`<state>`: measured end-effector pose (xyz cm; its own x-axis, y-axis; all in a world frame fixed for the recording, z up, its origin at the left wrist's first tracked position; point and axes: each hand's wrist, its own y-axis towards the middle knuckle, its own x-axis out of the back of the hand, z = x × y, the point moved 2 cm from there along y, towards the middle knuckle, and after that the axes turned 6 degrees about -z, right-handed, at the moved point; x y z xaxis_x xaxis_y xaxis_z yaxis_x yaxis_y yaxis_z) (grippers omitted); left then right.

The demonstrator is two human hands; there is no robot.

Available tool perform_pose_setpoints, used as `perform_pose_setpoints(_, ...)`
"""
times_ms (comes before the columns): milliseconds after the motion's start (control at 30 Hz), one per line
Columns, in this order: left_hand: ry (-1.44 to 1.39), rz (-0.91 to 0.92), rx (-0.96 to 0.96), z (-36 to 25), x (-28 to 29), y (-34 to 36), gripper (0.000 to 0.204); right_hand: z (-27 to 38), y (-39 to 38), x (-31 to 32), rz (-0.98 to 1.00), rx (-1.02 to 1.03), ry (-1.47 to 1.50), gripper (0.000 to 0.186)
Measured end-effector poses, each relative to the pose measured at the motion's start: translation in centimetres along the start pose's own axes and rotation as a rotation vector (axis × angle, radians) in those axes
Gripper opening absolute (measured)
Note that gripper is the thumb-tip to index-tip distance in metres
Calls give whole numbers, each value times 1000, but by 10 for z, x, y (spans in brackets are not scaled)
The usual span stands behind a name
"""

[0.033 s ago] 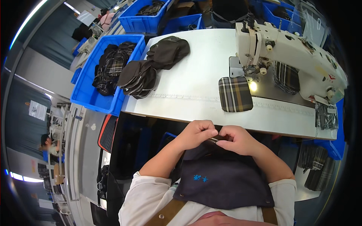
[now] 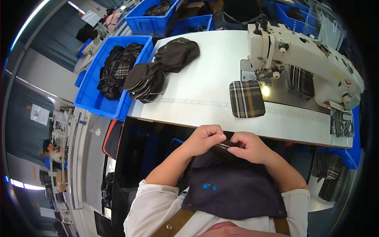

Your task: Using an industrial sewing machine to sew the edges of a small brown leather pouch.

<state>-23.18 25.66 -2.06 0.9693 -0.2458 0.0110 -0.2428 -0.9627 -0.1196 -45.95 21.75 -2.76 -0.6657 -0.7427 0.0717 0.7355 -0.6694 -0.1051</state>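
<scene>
- At the lower centre of the frame, a small dark piece with a pale edge (image 2: 223, 146) lay between both hands, below the white tabletop (image 2: 213, 59).
- The left hand (image 2: 205, 139) and right hand (image 2: 251, 147) each pinched it, fingers curled nearly closed; how firmly could not be told.
- The thumbs had parted slightly, baring more of the piece, which suggested handling in progress.
- A plaid piece (image 2: 247, 99) lay right of centre, untouched.

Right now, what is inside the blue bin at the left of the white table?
A heap of dark and plaid fabric lies in the bin. Anything under its top layer is covered and cannot be seen.
</scene>
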Motion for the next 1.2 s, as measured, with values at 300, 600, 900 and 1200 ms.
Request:
perform_pose_setpoints(300,19,-121,16,-2,6,7,28,-15,-9,1,-176,99,-136,22)
perform_pose_setpoints(600,620,-121,-83,-6,-49,14,31,-10,-11,-2,-332,216,-293,26)
perform_pose_setpoints(900,417,-205,-75,-11,-39,25,32,-17,-19,9,-446,245,-361,22)
perform_pose_setpoints(1200,199,27,-34,-11,-19,36,25,-15,-19,15,-519,230,-201,21)
